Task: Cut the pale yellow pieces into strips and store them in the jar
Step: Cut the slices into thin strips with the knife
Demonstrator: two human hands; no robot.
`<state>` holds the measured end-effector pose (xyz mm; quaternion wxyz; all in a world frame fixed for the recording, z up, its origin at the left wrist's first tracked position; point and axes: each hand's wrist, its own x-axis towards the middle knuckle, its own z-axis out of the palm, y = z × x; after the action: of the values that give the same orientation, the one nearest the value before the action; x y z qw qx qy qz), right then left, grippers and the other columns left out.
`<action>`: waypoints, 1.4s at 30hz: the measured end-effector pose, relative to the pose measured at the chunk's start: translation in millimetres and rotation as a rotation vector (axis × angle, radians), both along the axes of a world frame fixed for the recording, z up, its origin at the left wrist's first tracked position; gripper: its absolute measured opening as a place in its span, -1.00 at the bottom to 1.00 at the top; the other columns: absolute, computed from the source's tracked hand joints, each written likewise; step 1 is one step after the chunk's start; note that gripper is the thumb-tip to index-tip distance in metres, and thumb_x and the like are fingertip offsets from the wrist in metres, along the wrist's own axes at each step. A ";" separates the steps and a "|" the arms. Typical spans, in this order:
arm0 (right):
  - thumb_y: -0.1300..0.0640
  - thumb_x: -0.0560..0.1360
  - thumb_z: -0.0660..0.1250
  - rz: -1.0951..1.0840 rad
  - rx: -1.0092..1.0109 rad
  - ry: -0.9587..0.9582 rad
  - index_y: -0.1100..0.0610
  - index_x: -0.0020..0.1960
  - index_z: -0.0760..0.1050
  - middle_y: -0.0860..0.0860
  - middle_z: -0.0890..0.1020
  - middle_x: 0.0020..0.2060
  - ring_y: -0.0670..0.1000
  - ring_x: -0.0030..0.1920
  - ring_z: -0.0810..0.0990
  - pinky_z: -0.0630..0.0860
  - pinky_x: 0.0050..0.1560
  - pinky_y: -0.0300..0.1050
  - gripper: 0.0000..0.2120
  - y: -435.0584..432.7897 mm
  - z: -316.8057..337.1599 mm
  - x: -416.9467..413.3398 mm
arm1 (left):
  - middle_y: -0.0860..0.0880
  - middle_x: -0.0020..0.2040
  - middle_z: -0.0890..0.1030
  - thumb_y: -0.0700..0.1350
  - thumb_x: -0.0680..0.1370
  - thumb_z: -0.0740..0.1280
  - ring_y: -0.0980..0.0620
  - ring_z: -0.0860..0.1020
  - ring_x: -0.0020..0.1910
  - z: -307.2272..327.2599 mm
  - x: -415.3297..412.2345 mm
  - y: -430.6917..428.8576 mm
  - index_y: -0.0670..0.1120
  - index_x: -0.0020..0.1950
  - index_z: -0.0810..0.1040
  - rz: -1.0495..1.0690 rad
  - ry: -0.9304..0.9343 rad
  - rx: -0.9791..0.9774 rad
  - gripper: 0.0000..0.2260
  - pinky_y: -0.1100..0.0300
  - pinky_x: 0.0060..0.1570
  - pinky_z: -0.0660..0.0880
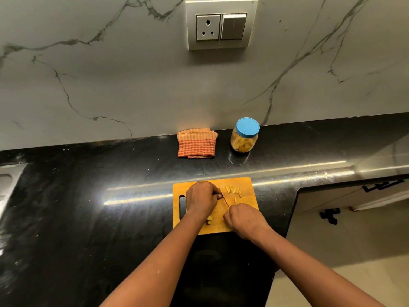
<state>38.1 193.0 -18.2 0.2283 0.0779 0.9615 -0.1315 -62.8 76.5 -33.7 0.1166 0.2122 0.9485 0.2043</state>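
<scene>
Our right hand (242, 219) grips the knife (224, 198) over the cutting board (247, 185). Fingers of our left hand (201, 197) curl beside its blade, and we cannot tell what they hold. Cut strips (233, 190) lie beside it, and the jar (244, 138) stands behind on the tabletop (110, 173).

Folded orange checked cloth (197, 144) on black counter (88, 207), touching grey veined wall (110, 74). Socket plate (221, 24) on wall. Sink edge (8, 185) far left. Black cabinet handles (329, 214) lower right.
</scene>
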 end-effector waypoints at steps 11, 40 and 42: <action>0.03 0.64 0.06 -0.123 0.069 -0.046 0.10 -0.04 0.52 0.06 0.62 -0.08 0.08 -0.08 0.60 0.43 -0.20 -0.08 -0.71 -15.0 6.0 13.4 | 0.15 -0.03 0.69 0.06 0.50 0.43 0.14 0.58 0.00 4.8 3.1 0.7 0.12 0.02 0.71 0.054 -0.039 0.012 -0.86 0.19 -0.09 0.51; 0.07 0.66 0.03 0.049 0.043 0.079 0.18 0.11 0.53 0.11 0.60 0.03 0.13 0.02 0.59 0.52 -0.04 -0.02 -0.67 -7.0 23.0 12.7 | 0.13 -0.03 0.68 0.07 0.48 0.46 0.12 0.57 -0.01 4.1 13.3 0.0 0.06 -0.02 0.72 0.153 -0.041 0.067 -0.85 0.19 -0.08 0.50; 0.06 0.66 0.02 0.028 0.034 0.078 0.17 0.09 0.53 0.10 0.61 0.01 0.12 0.00 0.59 0.50 -0.07 -0.03 -0.66 -5.6 20.7 12.3 | 0.13 -0.02 0.68 0.08 0.48 0.45 0.12 0.57 0.00 3.2 13.0 -0.2 0.07 -0.01 0.71 0.152 -0.036 0.064 -0.85 0.19 -0.07 0.49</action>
<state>50.4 187.3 2.4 0.1912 0.0632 0.9727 -0.1151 -49.8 76.3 -30.5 0.1108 0.1395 0.9527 0.2463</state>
